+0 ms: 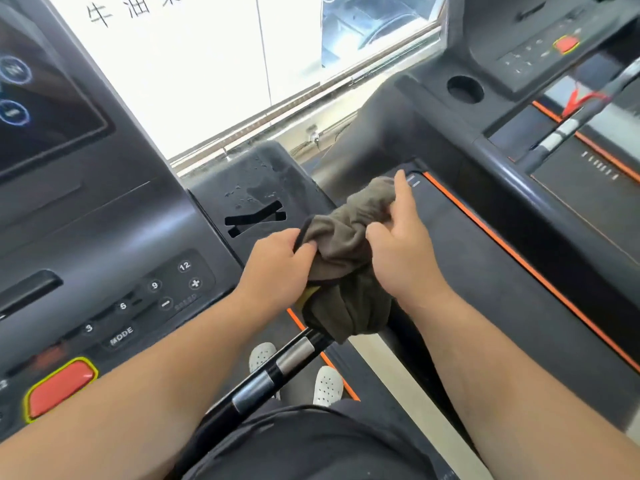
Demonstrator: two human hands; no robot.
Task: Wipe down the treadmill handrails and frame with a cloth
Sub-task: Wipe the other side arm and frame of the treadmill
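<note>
Clearly both hands hold the brown cloth (346, 244), which is bunched between them in front of the person, right of the console (104, 237) and above the handrail (270, 379). The cloth's long axis goes almost up and down in the picture, a little tilted: its upper end points toward the top right, and its lower end hangs down and covers the upper end of the handrail. I cannot tell if the cloth really touches the rail there.

The left hand (277, 265) grips the left edge of the cloth with curled fingers and thumb. The right hand (401, 258) clenches the right side, while its forefinger (403, 183) is stretched out along the cloth's upper end.

The handrail is black with silver bands, and it runs diagonally from the lower left to the upper right. Water drops lie on the dark side panel (256, 181) behind the cloth. A red stop button (60, 388) sits low on the console. White shoes (327, 384) show below the rail, and a neighbouring treadmill (467, 254) with an orange stripe stands at the right.
</note>
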